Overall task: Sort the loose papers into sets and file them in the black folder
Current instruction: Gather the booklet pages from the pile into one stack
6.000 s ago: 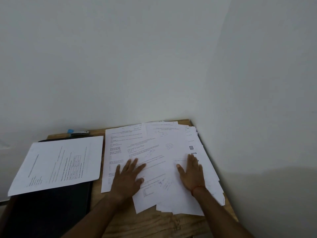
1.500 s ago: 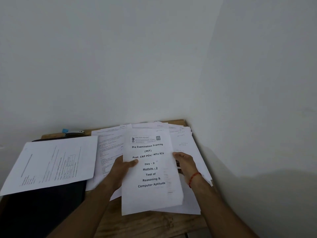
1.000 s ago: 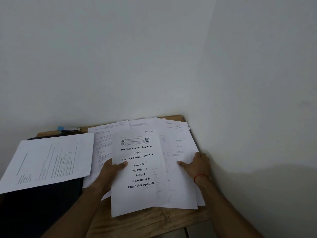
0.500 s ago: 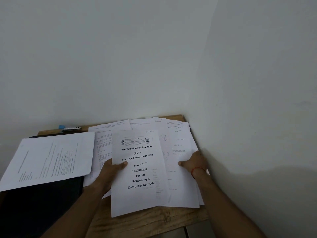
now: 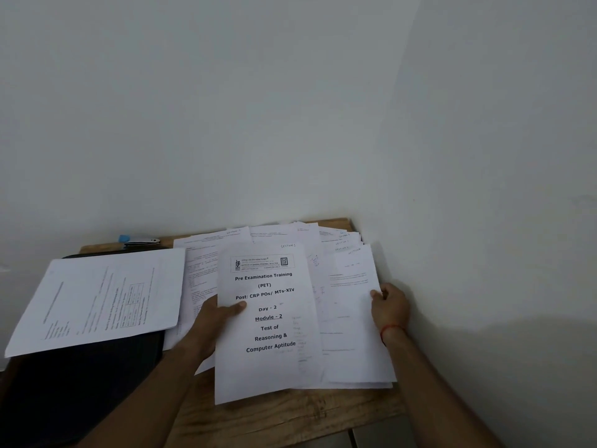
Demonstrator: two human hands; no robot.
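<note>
We are counting one title sheet [image 5: 268, 367], one black folder [image 5: 80, 383] at left with one printed set [image 5: 97, 299] lying on it, and overlapping loose papers [image 5: 349, 334] beyond counting. Our left hand [image 5: 210, 324] is pinching the title sheet; our right hand [image 5: 389, 307] is gripping the papers' right edge. Everything is sitting on a wooden table [image 5: 274, 415] between white walls [image 5: 226, 124].

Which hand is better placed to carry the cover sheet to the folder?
Left. The left hand holds the cover sheet, and the black folder lies on its side; the right hand grips other papers.
</note>
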